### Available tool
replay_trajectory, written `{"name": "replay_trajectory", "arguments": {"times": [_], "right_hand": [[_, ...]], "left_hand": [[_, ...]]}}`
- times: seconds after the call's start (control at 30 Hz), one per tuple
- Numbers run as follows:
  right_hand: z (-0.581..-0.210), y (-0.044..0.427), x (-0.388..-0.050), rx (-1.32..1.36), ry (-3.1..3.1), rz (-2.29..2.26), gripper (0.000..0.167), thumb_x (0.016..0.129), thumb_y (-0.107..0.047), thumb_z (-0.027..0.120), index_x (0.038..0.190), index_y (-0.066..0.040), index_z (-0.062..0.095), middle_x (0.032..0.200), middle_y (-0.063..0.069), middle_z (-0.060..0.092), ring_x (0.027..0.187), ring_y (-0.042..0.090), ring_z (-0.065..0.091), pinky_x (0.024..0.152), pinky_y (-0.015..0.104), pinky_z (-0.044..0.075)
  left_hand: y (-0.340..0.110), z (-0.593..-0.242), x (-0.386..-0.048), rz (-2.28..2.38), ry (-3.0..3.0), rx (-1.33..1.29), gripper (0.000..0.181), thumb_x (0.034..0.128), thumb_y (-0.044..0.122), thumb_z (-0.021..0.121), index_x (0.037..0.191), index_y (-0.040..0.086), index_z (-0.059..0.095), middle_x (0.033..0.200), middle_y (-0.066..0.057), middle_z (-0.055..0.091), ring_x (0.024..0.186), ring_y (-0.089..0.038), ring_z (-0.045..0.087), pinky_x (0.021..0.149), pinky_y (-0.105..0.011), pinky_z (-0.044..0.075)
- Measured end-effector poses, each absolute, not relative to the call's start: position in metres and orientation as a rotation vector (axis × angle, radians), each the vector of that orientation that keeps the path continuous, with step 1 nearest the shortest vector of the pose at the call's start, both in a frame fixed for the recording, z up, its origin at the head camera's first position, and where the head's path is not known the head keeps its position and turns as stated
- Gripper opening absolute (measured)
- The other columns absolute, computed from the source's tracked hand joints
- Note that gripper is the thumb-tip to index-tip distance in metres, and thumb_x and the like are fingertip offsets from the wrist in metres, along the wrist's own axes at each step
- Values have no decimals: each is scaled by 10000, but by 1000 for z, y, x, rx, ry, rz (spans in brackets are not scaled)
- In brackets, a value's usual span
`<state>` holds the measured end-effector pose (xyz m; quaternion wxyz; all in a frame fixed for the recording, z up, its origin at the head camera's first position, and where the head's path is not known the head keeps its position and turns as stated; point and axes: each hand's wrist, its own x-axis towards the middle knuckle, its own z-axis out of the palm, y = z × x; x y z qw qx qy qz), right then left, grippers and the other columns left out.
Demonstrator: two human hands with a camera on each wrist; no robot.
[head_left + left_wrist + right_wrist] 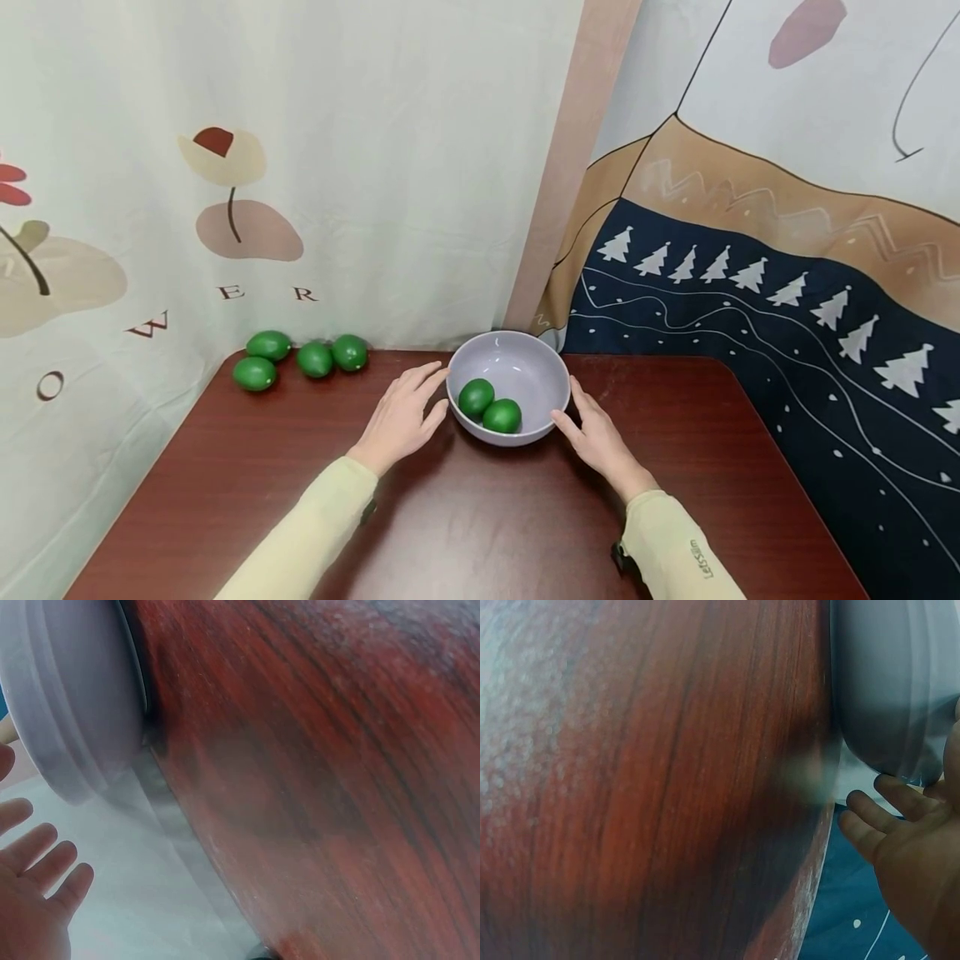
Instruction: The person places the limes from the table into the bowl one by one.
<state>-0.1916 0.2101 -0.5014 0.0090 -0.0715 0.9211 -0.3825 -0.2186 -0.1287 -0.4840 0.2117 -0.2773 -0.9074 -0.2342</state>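
A pale lilac bowl (525, 375) stands upright near the back edge of the table, with two green limes (476, 398) inside it. Left of the bowl is my left hand (402, 417), its fingers spread and reaching toward the rim; the left wrist view shows those fingers apart from the bowl wall (67, 697). On the other side, my right hand (600, 433) has its thumb and fingertips at the rim. Its fingers (877, 817) look extended along the bowl's outside in the right wrist view. Neither hand is curled round anything.
Several more green limes (315, 358) lie in a group at the table's back left corner. The dark red wooden table (480, 517) meets a white printed curtain (405, 167) behind, and a navy patterned cloth (675, 308) hangs at the right.
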Motion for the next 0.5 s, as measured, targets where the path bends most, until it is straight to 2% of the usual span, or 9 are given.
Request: {"name": "replay_trajectory", "arguments": {"times": [0.5], "right_hand": [[-501, 212, -192, -230, 2863, -1194, 806, 1047, -369, 603, 1654, -60, 173, 1665, 229, 273, 1521, 421, 299, 1189, 608, 306]], "left_hand": [[-144, -485, -223, -643, -2606, -671, 490, 980, 219, 628, 1433, 37, 596, 1473, -164, 559, 1358, -360, 507, 1093, -567, 420]]}}
